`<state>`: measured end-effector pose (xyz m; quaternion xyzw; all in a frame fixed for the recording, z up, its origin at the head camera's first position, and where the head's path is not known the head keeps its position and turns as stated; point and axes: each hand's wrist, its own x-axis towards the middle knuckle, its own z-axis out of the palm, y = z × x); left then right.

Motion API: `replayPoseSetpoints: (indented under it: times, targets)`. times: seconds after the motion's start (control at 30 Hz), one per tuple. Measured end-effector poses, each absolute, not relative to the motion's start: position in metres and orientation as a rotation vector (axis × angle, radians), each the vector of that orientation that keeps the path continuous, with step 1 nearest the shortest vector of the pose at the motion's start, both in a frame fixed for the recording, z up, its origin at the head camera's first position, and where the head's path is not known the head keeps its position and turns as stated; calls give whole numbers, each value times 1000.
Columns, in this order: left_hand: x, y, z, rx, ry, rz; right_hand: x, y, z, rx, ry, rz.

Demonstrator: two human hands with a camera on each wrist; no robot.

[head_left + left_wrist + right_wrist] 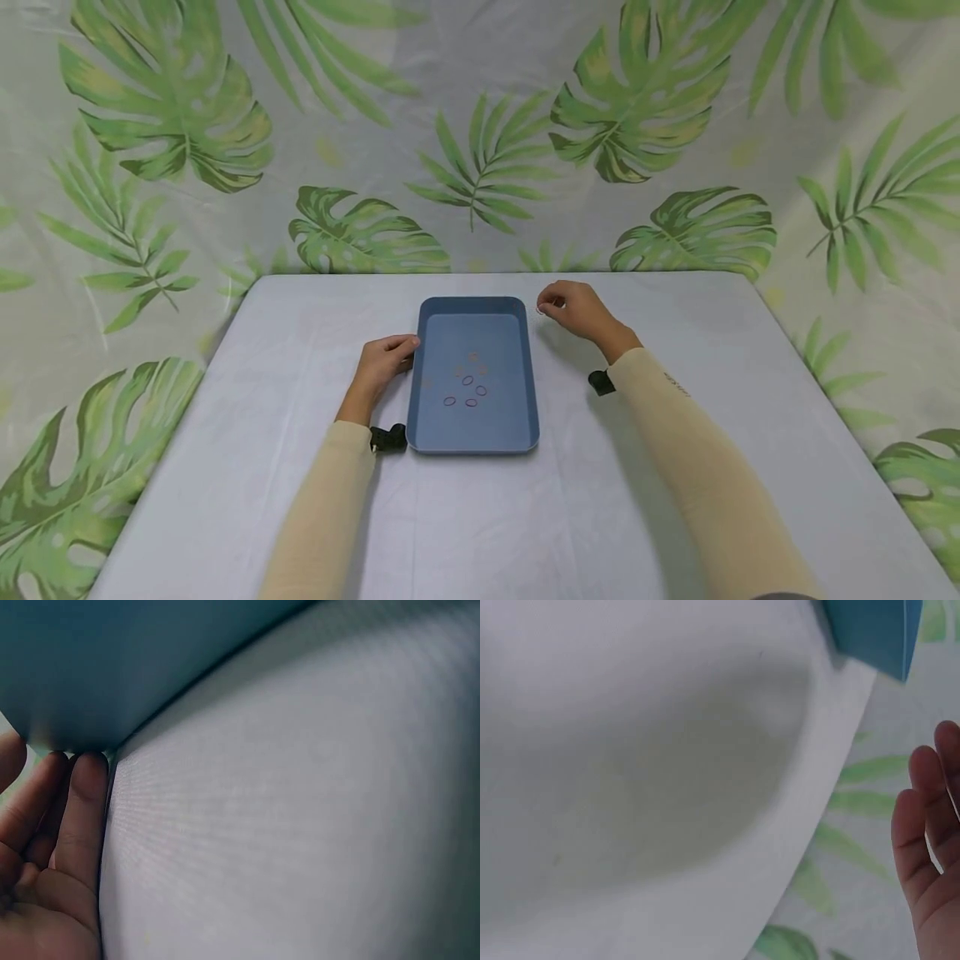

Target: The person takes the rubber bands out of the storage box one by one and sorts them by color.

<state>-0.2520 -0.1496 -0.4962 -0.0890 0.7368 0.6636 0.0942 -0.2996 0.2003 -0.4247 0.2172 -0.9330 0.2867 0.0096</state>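
Note:
A blue rectangular tray (pixel 474 442) lies on the white table. Several small thin loops, like rubber bands (pixel 471 402), are scattered inside it, some dark red, others faint orange. At the tray's left side, my left hand (pixel 382 362) touches the rim and outer wall; the left wrist view shows its fingers (pixel 82 817) nearly straight against that wall. Past the tray's far right corner, my right hand (pixel 577 308) is raised above the table, thumb and forefinger pinching a small pale rubber band (pixel 540 311). In the right wrist view only its other fingers (pixel 911 825) show, loosely bent.
A white cloth covers the table (pixel 675 317), whose far edge meets a leaf-patterned curtain (pixel 480 242). Dark wrist cameras (pixel 388 438) sit under both sleeves, the left one close to the tray's lower left corner.

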Motion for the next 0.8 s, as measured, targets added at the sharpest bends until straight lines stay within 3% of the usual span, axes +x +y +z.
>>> replayPoseSetpoints:
  times: [0.8]
  targets:
    - [-254,-149,-496,-277,2201,1946,-301,262,-455,210,-2991,1168]
